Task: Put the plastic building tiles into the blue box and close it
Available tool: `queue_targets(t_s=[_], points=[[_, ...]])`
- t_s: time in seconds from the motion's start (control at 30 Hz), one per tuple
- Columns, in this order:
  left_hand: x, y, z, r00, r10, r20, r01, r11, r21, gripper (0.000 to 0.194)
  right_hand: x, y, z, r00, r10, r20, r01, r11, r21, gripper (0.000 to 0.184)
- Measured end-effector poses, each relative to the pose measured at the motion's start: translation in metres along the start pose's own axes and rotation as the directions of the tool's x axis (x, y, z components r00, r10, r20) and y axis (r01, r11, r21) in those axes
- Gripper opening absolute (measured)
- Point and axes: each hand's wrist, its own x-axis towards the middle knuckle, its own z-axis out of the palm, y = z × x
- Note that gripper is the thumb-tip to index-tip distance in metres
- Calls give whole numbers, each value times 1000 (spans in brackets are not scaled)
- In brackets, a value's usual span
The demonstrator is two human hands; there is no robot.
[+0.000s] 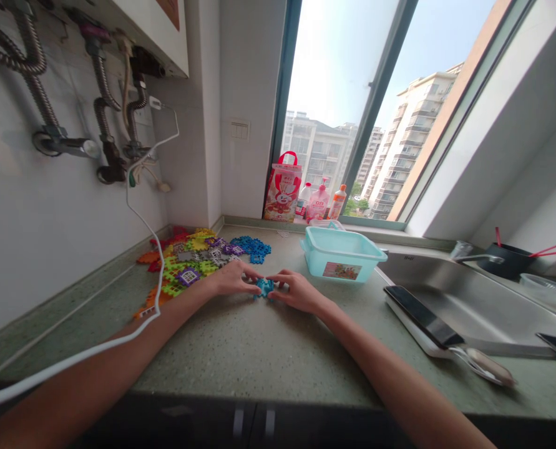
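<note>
A small blue plastic building piece (263,287) rests on the speckled grey-green countertop (259,349). My left hand (233,279) grips its left side with fingertips. My right hand (297,290) pinches its right side. Both hands meet at the piece, low over the counter. Behind my left hand lies a pile of colourful interlocking pieces (191,262) in red, orange, yellow, green, purple and grey, with a cluster of blue pieces (252,247) at its right end.
A light blue plastic tub (341,252) stands just behind my right hand. A steel sink (469,299) with a knife (446,333) on its edge lies to the right. A white cable (132,249) hangs down across the counter. Bottles and a red bag (283,187) stand on the windowsill.
</note>
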Motion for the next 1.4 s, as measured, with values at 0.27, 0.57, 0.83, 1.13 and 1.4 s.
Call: queue_targets(t_s=[0.27,0.57,0.83,1.13,1.4], points=[[0,-2,4,999,29,-39,-28,999,44,48,-1,-6,-2,1000,1,12,-1,1000,-11,44],[1,-7,5,997,65,-27,-64,996,65,48,-1,-9,-1,1000,7,21,-6,999,-44,47],[-3,1,-1,993,39,-113,-25,993,117,67,-1,-12,1,999,40,15,-39,998,-47,66],[-4,-10,-8,916,-19,-401,144,948,284,49,-1,-17,7,999,22,-32,-27,988,-152,70],[-1,-16,0,902,20,-431,204,860,467,40,2,-22,-5,970,-129,-206,45,927,-372,69]])
